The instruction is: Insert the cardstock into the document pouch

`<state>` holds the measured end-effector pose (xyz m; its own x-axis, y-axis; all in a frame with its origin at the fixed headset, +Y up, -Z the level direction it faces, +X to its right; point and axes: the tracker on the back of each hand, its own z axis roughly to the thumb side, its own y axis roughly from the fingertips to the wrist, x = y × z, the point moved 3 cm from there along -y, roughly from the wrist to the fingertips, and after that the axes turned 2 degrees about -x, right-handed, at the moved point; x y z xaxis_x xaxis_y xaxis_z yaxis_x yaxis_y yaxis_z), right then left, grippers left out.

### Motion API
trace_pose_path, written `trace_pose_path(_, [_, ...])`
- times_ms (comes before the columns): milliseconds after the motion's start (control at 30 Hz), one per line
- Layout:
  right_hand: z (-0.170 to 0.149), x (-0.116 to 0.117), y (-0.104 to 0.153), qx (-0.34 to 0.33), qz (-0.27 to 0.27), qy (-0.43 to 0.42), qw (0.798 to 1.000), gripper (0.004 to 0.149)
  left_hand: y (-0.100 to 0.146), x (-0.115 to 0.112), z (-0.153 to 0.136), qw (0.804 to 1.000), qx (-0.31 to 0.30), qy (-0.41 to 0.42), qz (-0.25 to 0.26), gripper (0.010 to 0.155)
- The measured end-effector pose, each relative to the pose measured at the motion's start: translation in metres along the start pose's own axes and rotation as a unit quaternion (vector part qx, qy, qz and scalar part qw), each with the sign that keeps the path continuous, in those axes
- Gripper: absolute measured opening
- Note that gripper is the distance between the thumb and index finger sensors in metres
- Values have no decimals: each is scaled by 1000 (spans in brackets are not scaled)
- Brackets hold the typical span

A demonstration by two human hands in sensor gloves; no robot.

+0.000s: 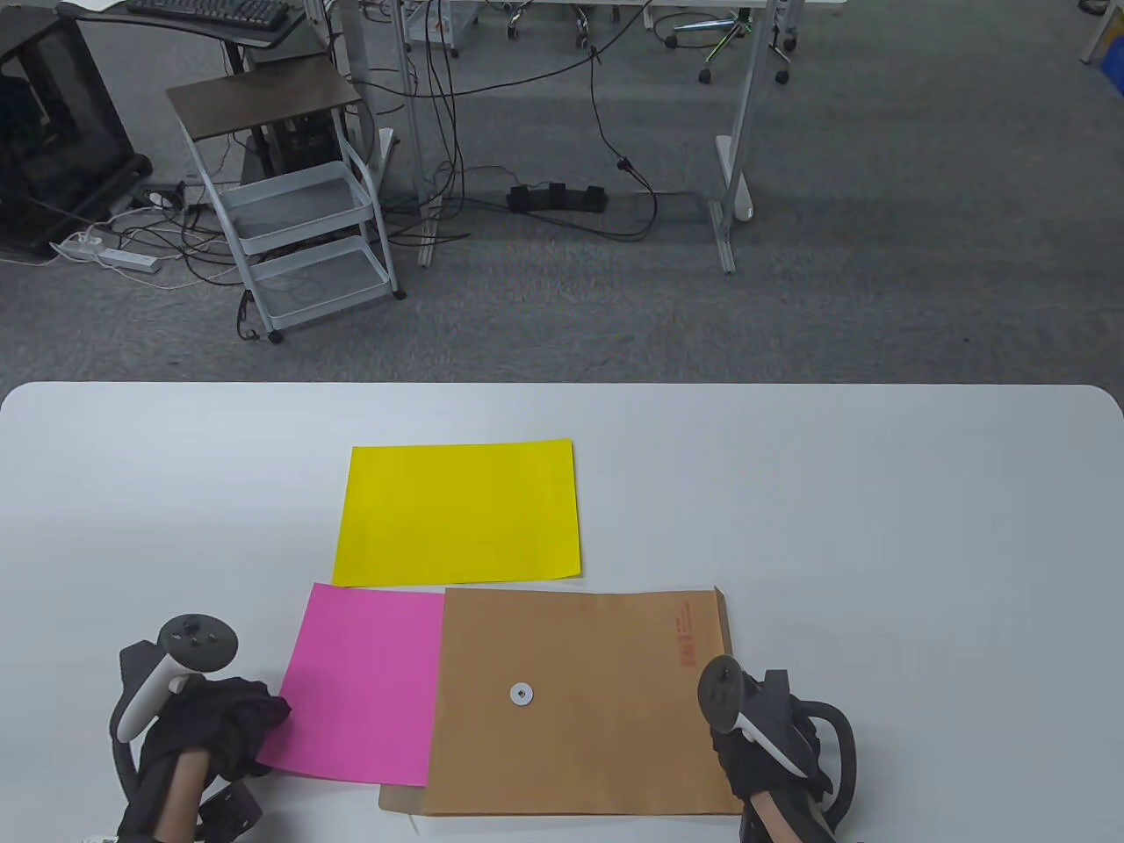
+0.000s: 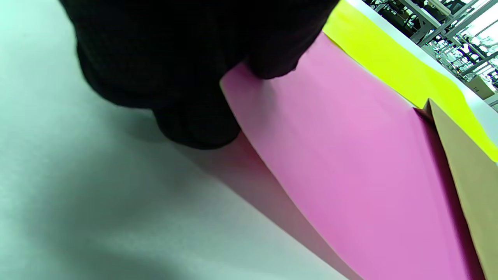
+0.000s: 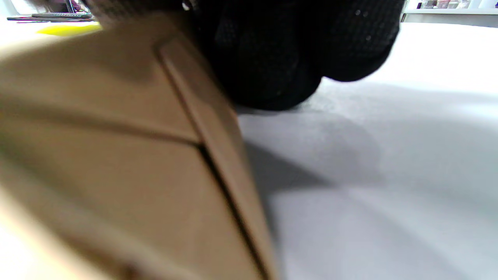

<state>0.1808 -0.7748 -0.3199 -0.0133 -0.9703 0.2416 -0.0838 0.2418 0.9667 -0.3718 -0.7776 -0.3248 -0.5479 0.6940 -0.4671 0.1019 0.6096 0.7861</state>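
Note:
A brown document pouch (image 1: 580, 702) lies flat near the table's front edge, with a white button clasp (image 1: 522, 695). A pink cardstock sheet (image 1: 364, 685) sticks out of its left opening, partly inside. My left hand (image 1: 224, 724) grips the pink sheet's left edge; in the left wrist view the fingers (image 2: 268, 62) press on the pink sheet (image 2: 350, 167), whose edge is lifted off the table. My right hand (image 1: 773, 738) holds the pouch's right edge; the right wrist view shows the fingers (image 3: 295, 58) on the pouch (image 3: 116, 155), lifted slightly. A yellow cardstock sheet (image 1: 459, 512) lies behind.
The white table (image 1: 878, 527) extends wide to the right and behind the yellow sheet. Beyond its far edge are a carpeted floor, a white wheeled cart (image 1: 299, 228) and desk legs with cables.

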Motion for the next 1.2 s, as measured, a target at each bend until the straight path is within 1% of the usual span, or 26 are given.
trace_pose_path(333, [0, 0, 0, 0, 0, 0, 1000, 29, 1, -7, 11, 1000, -12, -16, -5, 44])
trace_pose_path(1200, [0, 0, 0, 0, 0, 0, 1000, 29, 4, -20, 30, 998, -49, -23, -28, 45])
